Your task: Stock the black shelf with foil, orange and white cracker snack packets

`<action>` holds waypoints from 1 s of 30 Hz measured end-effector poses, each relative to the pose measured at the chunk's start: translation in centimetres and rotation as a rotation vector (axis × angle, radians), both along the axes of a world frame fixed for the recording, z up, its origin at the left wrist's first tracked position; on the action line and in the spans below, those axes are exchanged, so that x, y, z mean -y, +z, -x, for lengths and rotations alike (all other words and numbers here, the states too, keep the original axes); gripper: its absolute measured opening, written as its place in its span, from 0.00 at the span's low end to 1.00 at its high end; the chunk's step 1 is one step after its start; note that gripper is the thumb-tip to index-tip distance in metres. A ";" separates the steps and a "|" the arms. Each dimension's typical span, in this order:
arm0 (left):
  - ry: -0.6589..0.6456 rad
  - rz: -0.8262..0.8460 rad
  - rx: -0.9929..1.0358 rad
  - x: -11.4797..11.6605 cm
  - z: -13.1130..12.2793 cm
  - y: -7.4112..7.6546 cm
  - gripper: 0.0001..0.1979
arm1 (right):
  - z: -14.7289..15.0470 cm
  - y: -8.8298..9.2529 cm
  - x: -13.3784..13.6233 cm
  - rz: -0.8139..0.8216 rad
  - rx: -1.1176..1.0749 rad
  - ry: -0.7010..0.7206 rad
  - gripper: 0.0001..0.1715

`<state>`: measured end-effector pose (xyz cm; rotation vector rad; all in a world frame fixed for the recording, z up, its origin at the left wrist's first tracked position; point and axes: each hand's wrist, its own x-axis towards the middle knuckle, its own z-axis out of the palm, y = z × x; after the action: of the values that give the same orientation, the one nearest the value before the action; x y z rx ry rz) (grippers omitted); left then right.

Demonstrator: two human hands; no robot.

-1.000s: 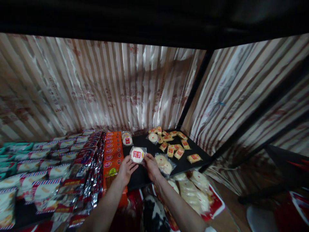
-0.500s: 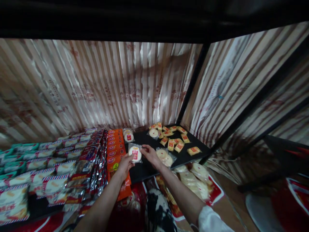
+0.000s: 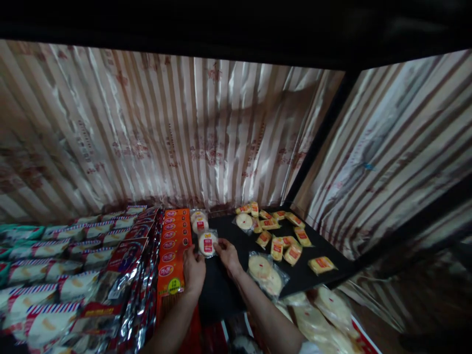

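Both my hands hold a clear packet with a round white cake and a red label [image 3: 207,243], low over the black shelf [image 3: 221,290]. My left hand [image 3: 193,269] grips its lower left edge, beside the row of orange boxes [image 3: 173,248]. My right hand [image 3: 226,253] pinches its right edge with the fingers closed. Just behind it lies another round cake packet [image 3: 199,222] by the orange boxes.
Striped and foil snack packets [image 3: 73,275] fill the shelf's left side. Small yellow packets with red labels [image 3: 283,238] and a clear bag of round cakes [image 3: 266,269] lie at the right. A shiny striped curtain [image 3: 206,132] closes off the back. More round cakes [image 3: 324,314] lie below at the right.
Both hands have carried the round cake packet forward and down toward the shelf, closer to the orange boxes and the packet behind. The view has shifted to the left.
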<state>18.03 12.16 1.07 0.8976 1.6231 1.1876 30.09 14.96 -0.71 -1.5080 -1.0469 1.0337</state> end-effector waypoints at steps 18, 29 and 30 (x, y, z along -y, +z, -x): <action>-0.433 -0.313 -0.796 -3.1 -0.1 -2.4 0.26 | 1.4 -1.6 -6.2 0.052 0.406 0.014 0.11; -0.470 -0.249 -0.752 -3.8 -0.1 -2.3 0.24 | 2.1 -2.1 -6.3 0.032 0.685 -0.035 0.15; -0.471 -0.255 -0.758 -3.8 0.0 -2.3 0.23 | 2.2 -2.0 -6.2 0.030 0.674 -0.042 0.16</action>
<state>18.07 15.99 -1.20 1.9423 1.6831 0.7582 27.94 21.19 -2.74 -1.9521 -1.4484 0.5058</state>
